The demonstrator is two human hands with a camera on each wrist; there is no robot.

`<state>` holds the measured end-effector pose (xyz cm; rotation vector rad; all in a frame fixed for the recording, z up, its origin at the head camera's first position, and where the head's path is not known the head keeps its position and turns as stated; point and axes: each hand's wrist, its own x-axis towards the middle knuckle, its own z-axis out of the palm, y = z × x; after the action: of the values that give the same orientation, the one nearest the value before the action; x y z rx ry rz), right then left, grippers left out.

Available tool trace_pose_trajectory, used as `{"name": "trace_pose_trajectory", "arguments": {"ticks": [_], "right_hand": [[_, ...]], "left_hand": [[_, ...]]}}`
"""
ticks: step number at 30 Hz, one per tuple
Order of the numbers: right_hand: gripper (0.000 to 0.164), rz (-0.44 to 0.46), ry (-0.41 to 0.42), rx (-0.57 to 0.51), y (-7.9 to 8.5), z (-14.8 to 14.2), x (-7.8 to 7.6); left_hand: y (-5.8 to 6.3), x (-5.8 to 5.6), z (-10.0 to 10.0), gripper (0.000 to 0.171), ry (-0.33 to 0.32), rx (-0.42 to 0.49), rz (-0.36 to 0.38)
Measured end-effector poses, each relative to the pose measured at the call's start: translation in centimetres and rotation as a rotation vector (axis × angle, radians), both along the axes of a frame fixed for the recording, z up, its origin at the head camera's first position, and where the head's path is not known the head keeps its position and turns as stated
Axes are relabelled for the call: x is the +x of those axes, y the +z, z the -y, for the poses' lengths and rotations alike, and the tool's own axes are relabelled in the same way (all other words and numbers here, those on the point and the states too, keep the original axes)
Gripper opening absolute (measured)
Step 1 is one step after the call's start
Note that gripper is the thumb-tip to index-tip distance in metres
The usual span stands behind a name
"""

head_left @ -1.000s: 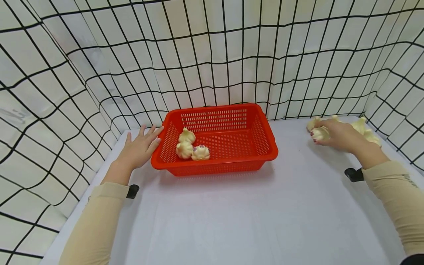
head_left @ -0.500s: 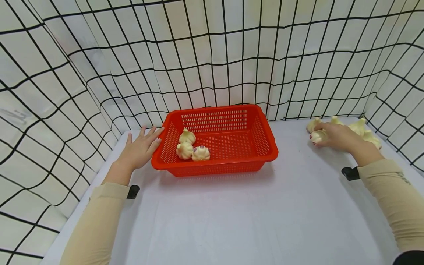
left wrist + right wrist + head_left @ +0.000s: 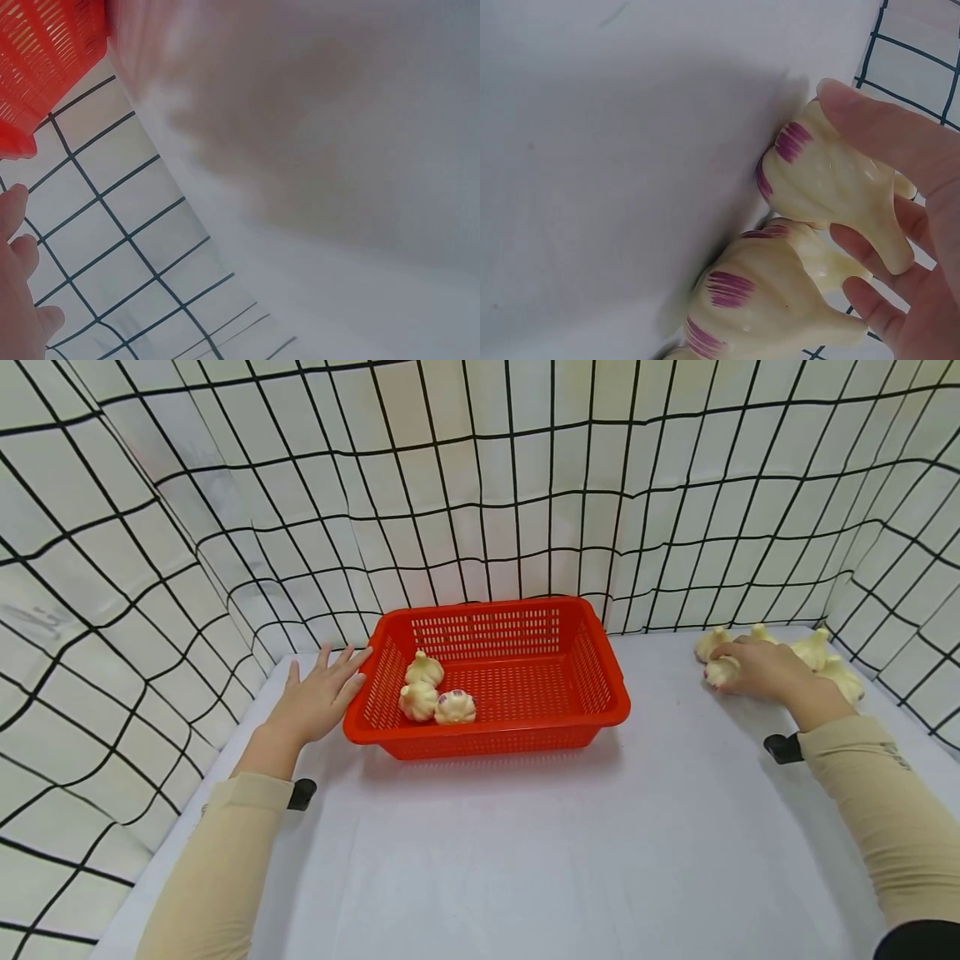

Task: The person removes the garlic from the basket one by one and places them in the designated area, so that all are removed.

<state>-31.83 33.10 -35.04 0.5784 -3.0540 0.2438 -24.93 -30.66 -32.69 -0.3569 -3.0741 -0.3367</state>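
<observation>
Drawing its wrist slightly nearer the red basket (image 3: 487,743) since 1 second ago, the right hand (image 3: 768,670) is gripping 1 garlic bulb (image 3: 825,184) between thumb and fingers, well right of the basket, beside other bulbs (image 3: 810,650). Unmoved, the left hand (image 3: 315,693) is spreading its fingers apart at the basket's left rim; 3 bulbs (image 3: 417,701) are sitting inside its left end.

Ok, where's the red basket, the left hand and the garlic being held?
Red basket (image 3: 487,742), head view: front wall.
Left hand (image 3: 313,700), head view: back of the hand.
Held garlic bulb (image 3: 821,178), right wrist view: middle of its body.
</observation>
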Motion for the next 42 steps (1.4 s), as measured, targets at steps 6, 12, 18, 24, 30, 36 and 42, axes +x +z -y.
{"name": "trace_pose_trajectory", "arguments": {"ticks": [6, 12, 18, 24, 30, 36, 42], "right_hand": [[0.051, -0.008, 0.021, -0.012, -0.1, 0.2, -0.1], [0.052, 0.003, 0.022, -0.015, -0.1, 0.2, -0.2], [0.06, 0.039, 0.009, -0.017, 0.1, 0.1, 0.1], [0.066, 0.098, -0.019, -0.051, 0.9, 0.3, 0.4], [0.068, 0.164, -0.053, -0.174, 1.8, 0.6, 0.8], [0.065, 0.139, -0.055, -0.199, 2.8, 0.6, 1.1], [0.056, 0.083, -0.015, -0.216, 3.9, 1.5, 1.2]], "left_hand": [[0.0, 0.0, 0.0, 0.065, 0.001, 0.004, -0.002], [0.0, 0.1, -0.1, 0.065, 0.0, 0.007, -0.001], [-0.1, 0.1, -0.1, 0.065, 0.001, 0.004, -0.003], [-0.1, 0.1, 0.0, 0.065, -0.001, 0.009, -0.007], [-0.1, 0.1, -0.1, 0.064, 0.0, 0.014, -0.006], [-0.1, 0.0, -0.2, 0.064, -0.002, 0.018, 0.005], [0.0, 0.0, -0.3, 0.065, 0.007, 0.02, 0.011]]}}
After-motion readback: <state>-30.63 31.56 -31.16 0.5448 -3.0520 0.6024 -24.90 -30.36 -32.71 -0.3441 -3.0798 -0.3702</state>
